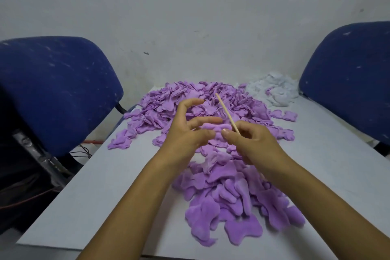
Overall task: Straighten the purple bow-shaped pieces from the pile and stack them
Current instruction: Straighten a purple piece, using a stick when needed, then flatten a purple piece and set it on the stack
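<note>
From the head camera, we hold one purple bow piece (213, 133) above the worktop (95, 196), left hand (190, 131) pinching its edge, right hand (249, 139) clamped on a wooden stick (226, 113). It looks soft, light and floppy; we'd grip its lobes.

A: Where is the purple piece (213, 133) being worked?
B: Between the two hands, raised above the table; it is soft, lilac, bow-shaped, its top edge showing two rounded lobes.
A: And the pile (202, 101)?
B: Just beyond the hands, a wide heap of crumpled purple pieces, overlapping every way.
A: The straightened ones (232, 200)?
B: Under the wrists and forearms, nearer the person: flatter, plush pieces lying loosely overlapped in a rough stack.
</note>
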`<control>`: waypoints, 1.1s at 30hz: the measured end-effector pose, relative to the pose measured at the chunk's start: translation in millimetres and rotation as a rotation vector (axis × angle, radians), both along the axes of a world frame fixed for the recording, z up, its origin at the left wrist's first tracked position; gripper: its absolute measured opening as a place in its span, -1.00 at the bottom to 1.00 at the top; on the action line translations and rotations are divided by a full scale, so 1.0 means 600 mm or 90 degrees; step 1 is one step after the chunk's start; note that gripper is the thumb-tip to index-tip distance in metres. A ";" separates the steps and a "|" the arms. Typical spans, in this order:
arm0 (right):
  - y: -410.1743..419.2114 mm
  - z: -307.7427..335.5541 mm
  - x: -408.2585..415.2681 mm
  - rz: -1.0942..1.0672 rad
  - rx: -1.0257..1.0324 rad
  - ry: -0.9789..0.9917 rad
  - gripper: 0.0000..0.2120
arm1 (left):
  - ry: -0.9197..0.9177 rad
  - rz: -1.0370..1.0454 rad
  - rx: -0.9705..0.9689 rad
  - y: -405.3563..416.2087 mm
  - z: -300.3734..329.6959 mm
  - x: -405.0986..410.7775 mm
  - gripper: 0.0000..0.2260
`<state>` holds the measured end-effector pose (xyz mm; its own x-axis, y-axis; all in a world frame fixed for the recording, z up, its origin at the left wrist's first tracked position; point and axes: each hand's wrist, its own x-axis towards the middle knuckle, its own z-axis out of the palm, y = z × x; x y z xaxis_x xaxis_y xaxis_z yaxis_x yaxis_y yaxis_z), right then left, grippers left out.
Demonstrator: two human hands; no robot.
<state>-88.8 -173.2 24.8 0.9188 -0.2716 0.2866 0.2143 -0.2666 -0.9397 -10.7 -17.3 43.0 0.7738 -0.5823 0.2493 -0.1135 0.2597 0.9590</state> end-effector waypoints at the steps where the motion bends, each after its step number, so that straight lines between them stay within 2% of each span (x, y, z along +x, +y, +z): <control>1: 0.006 0.002 0.002 -0.003 0.060 -0.008 -0.83 | 0.081 -0.002 -0.048 -0.004 0.000 -0.003 -0.50; 3: 0.014 0.005 0.006 -0.015 0.135 -0.016 -0.76 | 0.228 -0.005 -0.107 -0.015 -0.001 -0.009 -0.65; 5: 0.019 0.006 0.009 -0.023 0.109 -0.027 -0.77 | 0.290 0.010 -0.115 -0.023 -0.006 -0.011 -0.81; 7: 0.018 0.007 0.008 -0.061 -0.017 -0.030 -0.82 | 0.322 0.080 -0.132 -0.022 -0.007 -0.007 -0.86; 8: 0.014 0.004 0.007 -0.088 -0.117 -0.031 -0.79 | 0.329 0.124 -0.140 -0.019 -0.007 -0.002 -0.87; 10: 0.009 -0.002 0.001 -0.112 -0.277 -0.040 -0.72 | 0.327 0.171 -0.158 -0.009 -0.003 0.008 -0.89; 15: 0.005 -0.015 -0.006 -0.087 -0.404 -0.034 -0.81 | 0.285 0.164 -0.222 -0.003 0.008 0.010 -0.92; 20: 0.010 -0.016 -0.006 -0.084 -0.408 -0.040 -0.70 | 0.189 0.155 -0.200 -0.008 0.007 -0.001 -0.92; 23: 0.014 -0.011 -0.007 -0.086 -0.397 -0.064 -0.62 | 0.178 0.177 -0.218 -0.007 0.010 -0.001 -0.92; 27: 0.014 -0.008 -0.009 -0.098 -0.405 -0.087 -0.68 | 0.187 0.212 -0.253 0.001 0.013 0.008 -0.92; 33: 0.012 -0.005 -0.009 -0.117 -0.415 -0.082 -0.77 | 0.113 0.184 -0.186 0.001 0.010 0.005 -0.90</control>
